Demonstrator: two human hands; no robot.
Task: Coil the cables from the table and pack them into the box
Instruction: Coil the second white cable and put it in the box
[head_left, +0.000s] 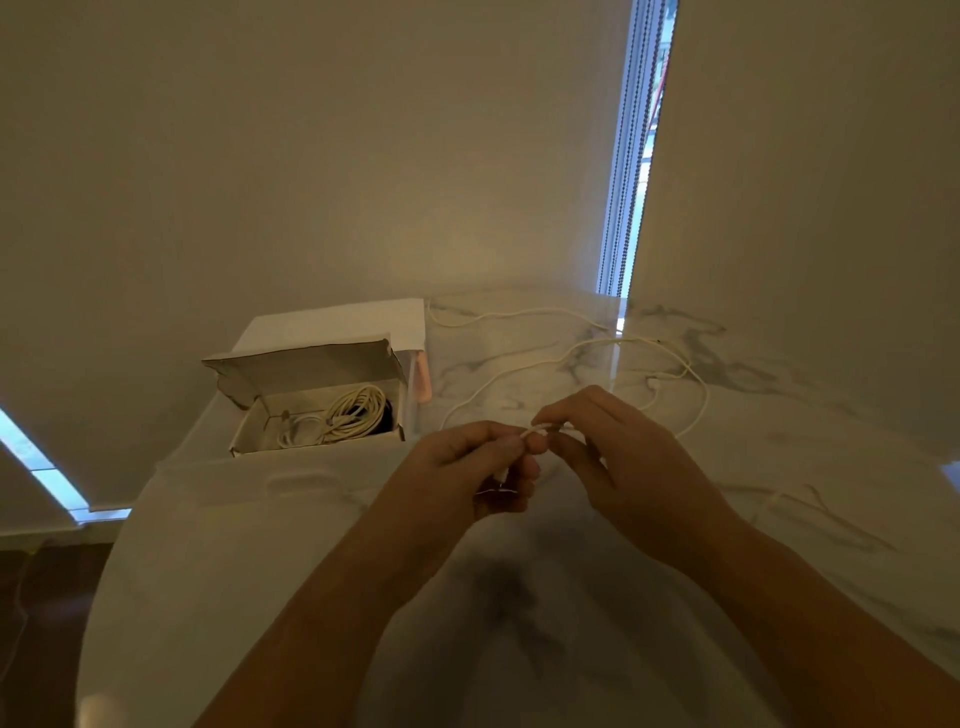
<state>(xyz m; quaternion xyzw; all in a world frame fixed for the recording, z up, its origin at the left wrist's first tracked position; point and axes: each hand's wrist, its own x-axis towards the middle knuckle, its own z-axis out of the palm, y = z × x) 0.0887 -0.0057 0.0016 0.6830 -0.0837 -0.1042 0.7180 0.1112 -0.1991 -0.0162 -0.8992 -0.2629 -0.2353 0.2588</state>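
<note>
**Currently: cable stock, part packed**

Nearest, left hand and right hand both pinch one end of a white cable. Its loose run trails across the marble table toward 1 o'clock, uncoiled. At 10 o'clock, the open box holds coiled cables; apparently one remains.

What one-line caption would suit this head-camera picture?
Both hands, left hand and right hand, pinch a white cable above the marble table, beside an open box holding coiled cables.
</note>
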